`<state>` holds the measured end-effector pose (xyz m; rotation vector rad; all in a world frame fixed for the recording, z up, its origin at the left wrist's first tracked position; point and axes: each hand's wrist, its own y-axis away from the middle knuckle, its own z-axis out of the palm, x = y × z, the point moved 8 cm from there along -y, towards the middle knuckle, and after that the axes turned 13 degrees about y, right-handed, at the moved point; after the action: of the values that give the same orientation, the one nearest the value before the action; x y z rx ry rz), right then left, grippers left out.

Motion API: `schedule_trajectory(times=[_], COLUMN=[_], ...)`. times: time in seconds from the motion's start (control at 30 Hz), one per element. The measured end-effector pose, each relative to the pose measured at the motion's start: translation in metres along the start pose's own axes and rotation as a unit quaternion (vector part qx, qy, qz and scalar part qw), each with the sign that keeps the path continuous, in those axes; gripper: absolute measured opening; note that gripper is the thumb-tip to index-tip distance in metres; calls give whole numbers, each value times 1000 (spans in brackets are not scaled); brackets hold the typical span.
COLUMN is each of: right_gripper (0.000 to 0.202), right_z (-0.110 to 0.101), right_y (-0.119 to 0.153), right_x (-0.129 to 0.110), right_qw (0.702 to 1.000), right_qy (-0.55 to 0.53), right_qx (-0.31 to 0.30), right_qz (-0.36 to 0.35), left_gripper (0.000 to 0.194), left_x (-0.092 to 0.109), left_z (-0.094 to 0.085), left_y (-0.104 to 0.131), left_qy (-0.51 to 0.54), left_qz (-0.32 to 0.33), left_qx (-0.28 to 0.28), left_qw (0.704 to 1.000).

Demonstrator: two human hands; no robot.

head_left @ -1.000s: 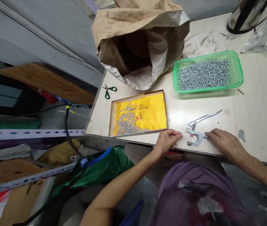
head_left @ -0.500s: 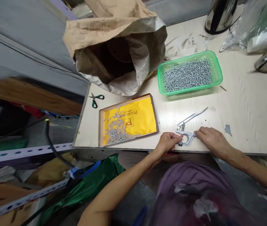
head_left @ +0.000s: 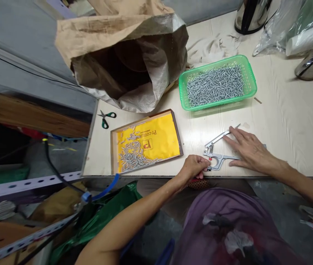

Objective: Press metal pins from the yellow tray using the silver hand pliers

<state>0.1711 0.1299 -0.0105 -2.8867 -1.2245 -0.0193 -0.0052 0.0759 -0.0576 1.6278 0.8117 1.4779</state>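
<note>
Through the head view I see snap-fastener pliers (head_left: pixel 220 158) on the desk (head_left: pixel 283 110), long axis running from left hand (head_left: pixel 193 166) to right hand (head_left: pixel 251 149); the left grip pinches at their jaws, contents hidden; the right, nearer the handles (head_left: pixel 218 138), spreads loosely across them

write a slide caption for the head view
Right hand at handles of pliers, left hand at the other end, near a tray and green basket of metal pieces.

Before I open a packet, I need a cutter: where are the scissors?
In the head view, the scissors lie near the table's left edge, just beyond the cardboard tray's far left corner, left of the brown sack's lower edge.
</note>
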Motion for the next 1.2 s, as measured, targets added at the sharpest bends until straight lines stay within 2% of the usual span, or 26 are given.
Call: schedule_trajectory(times=[0.1, 0.27, 0.5, 0.63, 0.77, 0.83, 0.9, 0.97, 1.03, 1.07, 1.13, 1.2], right_gripper=[94, 99, 85, 66, 49, 44, 41, 39, 39, 40, 44, 49], right_z=[7, 6, -4, -6, -8, -8, -9, -10, -11, -11, -11, -10], right_y=[-5, -10, -14, -13, -9, -7, -5, -4, -5, -6, -7, -7], right_x=[14, 19, 16, 13, 8, 7, 5, 4, 2, 1, 1, 1], right_qw=[1000, 999, 999, 998, 999, 999, 999, 999, 999, 999, 999, 999], right_qy=[1, 5, 14, 19, 11, 12, 16, 24, 32, 35, 38, 32], right_qx=[-19, -35, -41, -60, -51, -44, -37, -31, -30, -31, -35, -42], right_qz=[-21, -40, -21, -18, -14, -10, -5, -3, -2, -1, 1, -4], left_gripper=[11, 12, 14, 17, 17, 18, 21, 19, 13, 15, 33, 52], left_x=[-2, 1, -1, -3, -3, -5, -1, 16, 35, 42, 51, 58], left_z=[1, 2, 3, 2, 2, 1, -3, -4, 9, 21, 48, 69], left_y=[-1, 0, 2, 2, 2, 3, 7, 15, 28, 32, 31, 24], left_qy=[8, 12, 3, 6, 2, -27, -94, -201, -313, -363, -440, -486], left_qz=[-7, -5, -12, -9, -5, -3, 46, 170, 317, 375, 448, 483], left_qx=[-5, 0, 15, 24, 22, 23, 51, 108, 146, 144, 109, 71], left_qw=[1000, 1000, 1000, 1000, 1000, 999, 993, 959, 883, 841, 771, 725])
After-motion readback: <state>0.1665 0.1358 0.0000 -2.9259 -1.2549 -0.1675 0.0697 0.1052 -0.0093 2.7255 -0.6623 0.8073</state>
